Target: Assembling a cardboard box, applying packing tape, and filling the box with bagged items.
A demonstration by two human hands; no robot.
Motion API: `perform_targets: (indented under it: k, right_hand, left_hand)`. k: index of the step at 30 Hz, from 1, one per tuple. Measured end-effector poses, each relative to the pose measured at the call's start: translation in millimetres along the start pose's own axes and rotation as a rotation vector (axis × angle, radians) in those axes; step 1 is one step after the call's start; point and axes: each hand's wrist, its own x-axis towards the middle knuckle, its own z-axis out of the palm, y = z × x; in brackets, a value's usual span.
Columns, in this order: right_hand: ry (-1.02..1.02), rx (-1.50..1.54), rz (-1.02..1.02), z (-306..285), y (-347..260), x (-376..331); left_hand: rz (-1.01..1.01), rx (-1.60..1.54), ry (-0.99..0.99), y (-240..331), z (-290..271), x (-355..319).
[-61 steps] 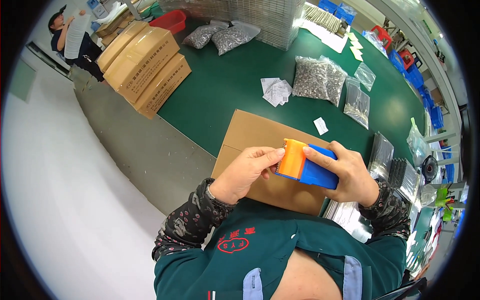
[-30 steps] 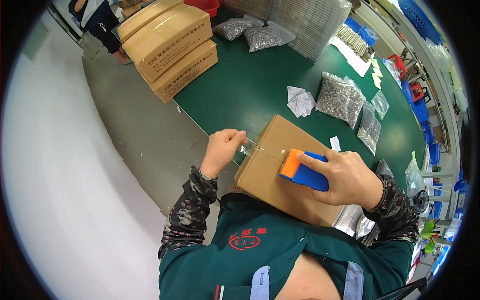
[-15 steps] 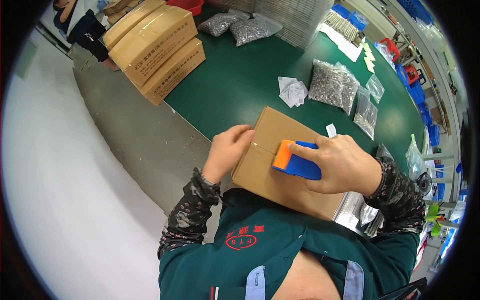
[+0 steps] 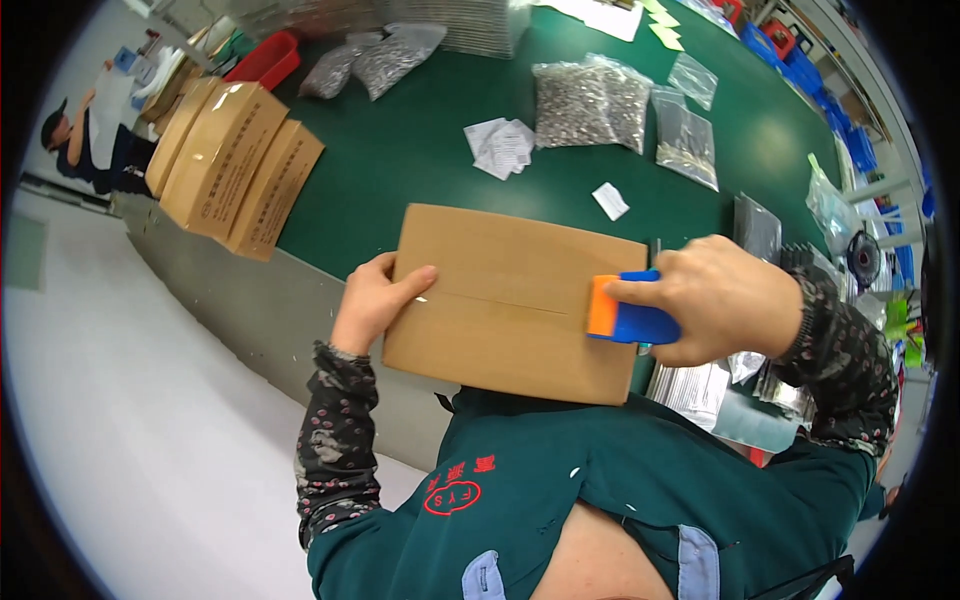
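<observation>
A brown cardboard box (image 4: pixel 500 345) lies in front of me at the near edge of the green table, its long seam running left to right across the top. My left hand (image 4: pixel 375 303) grips the box's left edge, thumb on the top face and fingers mostly hidden behind the side. In my right hand (image 4: pixel 725 300) is a blue and orange tape dispenser (image 4: pixel 640 308), its orange front over the seam's right end, by the box's right edge. Whether clear tape covers the seam is hard to make out.
Stacked cartons (image 4: pixel 230 165) stand at the far left, with a red bin (image 4: pixel 265 62) behind them. Bags of small metal parts (image 4: pixel 590 105), paper slips (image 4: pixel 500 146) and a small white label (image 4: pixel 610 201) lie on the green table (image 4: pixel 420 150). Another person (image 4: pixel 95 150) is at the far left.
The tape dispenser has moved right along the seam, from the middle of the box to its right edge. My left thumb now rests on the box top. The whole view has turned.
</observation>
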Motion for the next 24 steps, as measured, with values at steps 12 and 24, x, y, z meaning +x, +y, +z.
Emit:
perform_targets:
  k: [12,24]
  right_hand:
    - [0.184,0.17,0.16,85.6,28.5,-55.2]
    - [0.411,0.143,0.41,109.0,32.6,-25.3]
  left_hand:
    - [-0.017,-0.087,-0.049,9.7,1.9,-1.0]
    - [-0.007,-0.082,0.044,13.1,8.3,-33.9]
